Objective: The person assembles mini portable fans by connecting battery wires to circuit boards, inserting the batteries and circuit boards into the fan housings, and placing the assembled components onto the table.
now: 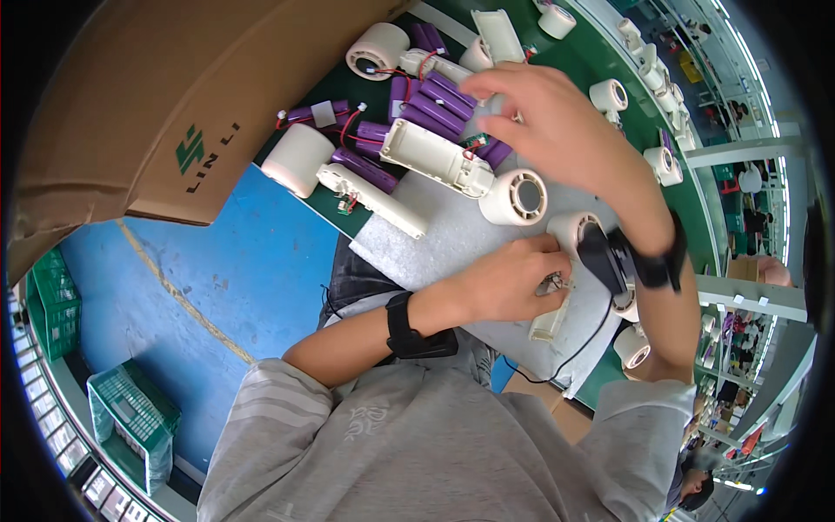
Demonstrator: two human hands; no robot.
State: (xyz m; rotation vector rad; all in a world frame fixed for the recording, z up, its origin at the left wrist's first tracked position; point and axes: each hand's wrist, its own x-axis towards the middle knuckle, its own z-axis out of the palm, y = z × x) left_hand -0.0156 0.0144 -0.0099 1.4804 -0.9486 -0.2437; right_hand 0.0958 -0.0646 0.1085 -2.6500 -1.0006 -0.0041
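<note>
My left hand [513, 283] is closed on a white handheld fan body. The fan's round head [570, 228] sticks out above the fingers and its handle [548, 324] below them. Small parts at the fingertips are too small to make out. My right hand [557, 126] hovers over the far side of the bench, thumb and index finger apart, with nothing visible between them. Nearest to it lie several purple cylindrical batteries [435, 109] with red wires. Between the hands rests another fan with an open, hollow handle [430, 155] and a round head [515, 197].
A grey foam mat [391, 235] covers part of the green bench [352, 217]. More fan parts, including a white round head [297, 161] and a handle shell [374, 200], lie at left. A large cardboard box [165, 113] stands left; green crates [135, 418] sit on the blue floor.
</note>
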